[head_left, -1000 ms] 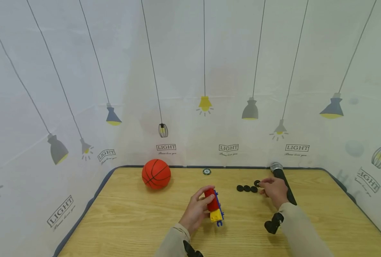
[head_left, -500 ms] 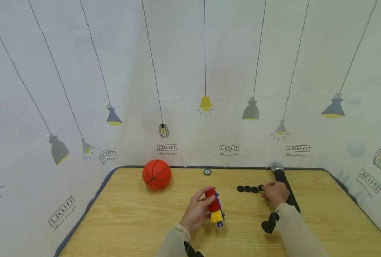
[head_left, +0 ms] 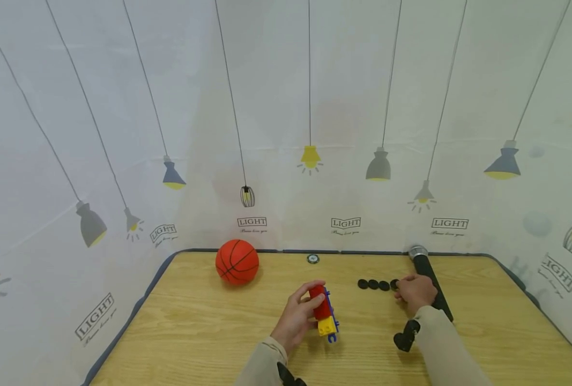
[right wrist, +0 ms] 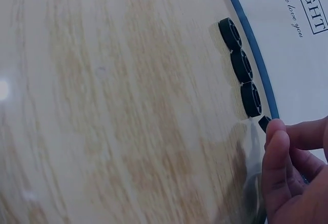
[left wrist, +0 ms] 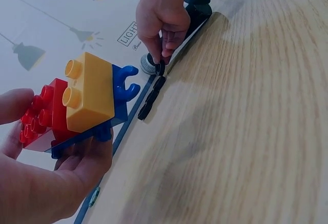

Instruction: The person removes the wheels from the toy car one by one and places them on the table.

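Left hand (head_left: 296, 318) grips toy brick train (head_left: 324, 312) at table (head_left: 199, 332) centre, fingers curled round it. Right hand (head_left: 415, 293) pinches fourth black wheel (head_left: 394, 284), touching table at the end of three-wheel row (head_left: 373, 284), beside microphone (head_left: 429, 279). Basketball (head_left: 237, 261) far left.

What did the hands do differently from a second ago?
The right hand brought the black wheel it was holding slightly above the table down to the end of the row of three black wheels and still pinches it there. The left hand kept holding the brick toy in the same spot. The basketball and microphone did not move.
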### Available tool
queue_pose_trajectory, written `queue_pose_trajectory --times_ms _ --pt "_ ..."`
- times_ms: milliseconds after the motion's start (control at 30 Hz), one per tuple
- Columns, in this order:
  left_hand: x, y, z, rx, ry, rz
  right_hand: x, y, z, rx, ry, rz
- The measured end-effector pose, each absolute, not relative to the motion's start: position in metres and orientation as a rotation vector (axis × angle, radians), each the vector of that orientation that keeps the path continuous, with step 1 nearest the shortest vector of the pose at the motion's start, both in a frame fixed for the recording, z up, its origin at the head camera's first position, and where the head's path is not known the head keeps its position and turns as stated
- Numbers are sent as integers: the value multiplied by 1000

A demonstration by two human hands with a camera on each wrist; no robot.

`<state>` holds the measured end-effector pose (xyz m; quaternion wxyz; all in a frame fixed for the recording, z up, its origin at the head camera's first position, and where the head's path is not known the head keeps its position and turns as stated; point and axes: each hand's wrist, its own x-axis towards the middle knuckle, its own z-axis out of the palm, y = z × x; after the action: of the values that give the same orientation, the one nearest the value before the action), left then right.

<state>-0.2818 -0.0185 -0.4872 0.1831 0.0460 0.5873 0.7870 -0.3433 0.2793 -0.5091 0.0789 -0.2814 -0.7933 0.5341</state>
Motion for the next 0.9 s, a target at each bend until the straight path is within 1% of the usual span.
queue_pose_trajectory --times_ms 467,900 --pt "-282 -19 -487 139 1646 2225 -343 280 -515 -800 -2381 1585" --pt "-282 -19 -486 134 1659 2220 -345 280 -513 -850 -2385 1590"
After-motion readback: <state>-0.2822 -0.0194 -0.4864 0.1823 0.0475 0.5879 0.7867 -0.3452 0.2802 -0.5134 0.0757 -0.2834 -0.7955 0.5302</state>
